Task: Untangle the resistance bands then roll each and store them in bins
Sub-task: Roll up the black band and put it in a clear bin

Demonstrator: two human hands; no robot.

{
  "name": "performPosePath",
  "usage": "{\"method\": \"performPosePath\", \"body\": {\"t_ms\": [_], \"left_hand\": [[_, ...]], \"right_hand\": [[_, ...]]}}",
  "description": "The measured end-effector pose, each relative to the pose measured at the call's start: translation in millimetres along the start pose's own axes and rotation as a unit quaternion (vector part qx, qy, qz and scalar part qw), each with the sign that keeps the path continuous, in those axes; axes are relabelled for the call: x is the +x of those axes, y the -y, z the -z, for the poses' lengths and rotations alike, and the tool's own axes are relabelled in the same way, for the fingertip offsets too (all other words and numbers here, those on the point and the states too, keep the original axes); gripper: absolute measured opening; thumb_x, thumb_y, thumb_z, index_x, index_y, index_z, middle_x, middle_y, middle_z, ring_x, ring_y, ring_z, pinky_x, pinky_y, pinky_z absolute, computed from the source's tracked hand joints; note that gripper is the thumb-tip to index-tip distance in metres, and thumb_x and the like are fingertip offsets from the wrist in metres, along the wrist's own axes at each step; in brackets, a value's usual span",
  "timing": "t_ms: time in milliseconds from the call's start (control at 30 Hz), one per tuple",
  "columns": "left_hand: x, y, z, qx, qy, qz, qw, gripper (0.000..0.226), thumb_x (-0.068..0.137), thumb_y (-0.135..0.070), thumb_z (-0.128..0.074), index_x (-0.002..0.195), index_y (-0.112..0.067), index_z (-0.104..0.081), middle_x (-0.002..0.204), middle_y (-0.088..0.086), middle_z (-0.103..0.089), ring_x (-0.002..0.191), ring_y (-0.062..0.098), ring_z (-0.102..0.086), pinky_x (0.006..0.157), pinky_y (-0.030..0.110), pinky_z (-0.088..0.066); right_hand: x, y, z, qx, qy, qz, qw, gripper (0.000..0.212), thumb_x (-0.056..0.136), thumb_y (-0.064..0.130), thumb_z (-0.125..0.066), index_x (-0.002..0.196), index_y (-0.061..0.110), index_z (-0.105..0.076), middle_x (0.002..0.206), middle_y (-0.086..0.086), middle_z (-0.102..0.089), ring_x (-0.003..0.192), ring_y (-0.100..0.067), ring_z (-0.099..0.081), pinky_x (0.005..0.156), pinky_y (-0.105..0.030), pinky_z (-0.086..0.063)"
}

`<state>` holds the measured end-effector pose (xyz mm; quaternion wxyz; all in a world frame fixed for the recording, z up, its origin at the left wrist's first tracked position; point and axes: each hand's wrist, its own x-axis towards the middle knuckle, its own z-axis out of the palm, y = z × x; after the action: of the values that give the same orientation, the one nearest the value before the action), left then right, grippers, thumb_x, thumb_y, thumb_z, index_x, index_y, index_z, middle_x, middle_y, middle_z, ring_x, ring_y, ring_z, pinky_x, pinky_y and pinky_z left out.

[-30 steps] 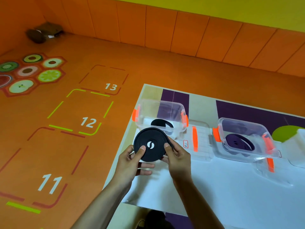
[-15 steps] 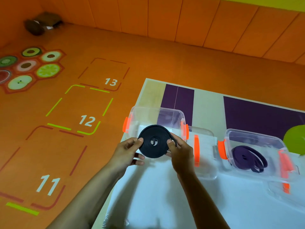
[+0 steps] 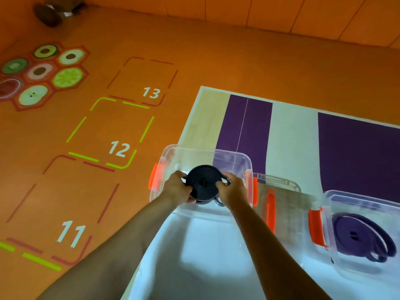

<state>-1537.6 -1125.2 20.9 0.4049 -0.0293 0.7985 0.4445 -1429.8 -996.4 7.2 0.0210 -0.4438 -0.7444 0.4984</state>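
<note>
A black resistance band, rolled into a flat coil, hangs inside the mouth of the left clear bin, which has orange latches. My left hand grips the coil's left edge and my right hand grips its right edge. More black band shows in the bin just under the coil. In the right clear bin lies a rolled purple band with a loose loop at its near side.
Both bins stand on a white sheet over a table with purple panels. A clear lid with an orange clip lies between the bins. The orange floor with numbered squares lies left of the table.
Both hands have carried the black coil forward from above the sheet into the left bin's opening. The view has tilted down and closer to the bins.
</note>
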Motion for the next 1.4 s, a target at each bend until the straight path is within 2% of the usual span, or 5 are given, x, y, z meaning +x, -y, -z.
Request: {"method": "performPosePath", "body": {"t_ms": [167,500,800,967,1400], "left_hand": [[28,1,-23,0.069,-0.014,0.064,0.996,0.027,0.094,0.013,-0.046,0.102,-0.013,-0.051,0.122,0.023,-0.06,0.09,0.046,-0.07,0.047,0.04,-0.06],[47,5,-29,0.318,0.015,0.023,0.948,0.047,0.091,-0.007,-0.057,0.138,-0.012,-0.05,0.139,0.016,-0.039,0.114,0.035,-0.061,0.094,0.04,-0.056],[3,10,-24,0.419,-0.007,-0.204,0.885,0.032,0.101,-0.025,-0.049,0.13,-0.016,-0.058,0.125,0.01,-0.05,0.102,0.036,-0.061,0.09,0.042,-0.05],[-38,41,-29,0.471,-0.067,-0.334,0.814,0.041,0.095,-0.037,-0.035,0.106,-0.017,-0.069,0.104,0.006,-0.066,0.085,0.034,-0.062,0.077,0.044,-0.048],[-50,76,-1,0.56,-0.067,-0.38,0.733,0.042,0.098,-0.038,-0.033,0.126,-0.028,-0.063,0.105,0.0,-0.068,0.097,0.032,-0.064,0.105,0.049,-0.03]], "right_hand": [[21,-7,-12,-0.046,0.074,-0.087,0.992,0.048,0.093,0.018,-0.062,0.14,0.013,-0.054,0.131,-0.01,-0.064,0.119,-0.034,-0.06,0.101,-0.042,-0.051],[33,-13,-28,-0.26,0.103,-0.074,0.957,0.067,0.097,0.036,-0.058,0.148,0.002,-0.034,0.149,-0.015,-0.035,0.138,-0.034,-0.035,0.117,-0.041,-0.035],[19,-4,-20,-0.262,0.077,-0.009,0.962,0.085,0.097,0.033,-0.058,0.161,0.008,-0.007,0.168,-0.014,-0.008,0.155,-0.034,-0.011,0.125,-0.042,-0.017],[-3,-8,-11,-0.253,0.087,0.043,0.963,0.063,0.098,0.028,-0.055,0.154,0.011,-0.031,0.159,-0.015,-0.029,0.146,-0.035,-0.029,0.12,-0.042,-0.029],[-73,-31,-2,-0.218,-0.027,0.223,0.95,0.021,0.099,0.019,-0.052,0.111,0.011,-0.068,0.106,-0.009,-0.068,0.1,-0.032,-0.061,0.088,-0.039,-0.046]]}}
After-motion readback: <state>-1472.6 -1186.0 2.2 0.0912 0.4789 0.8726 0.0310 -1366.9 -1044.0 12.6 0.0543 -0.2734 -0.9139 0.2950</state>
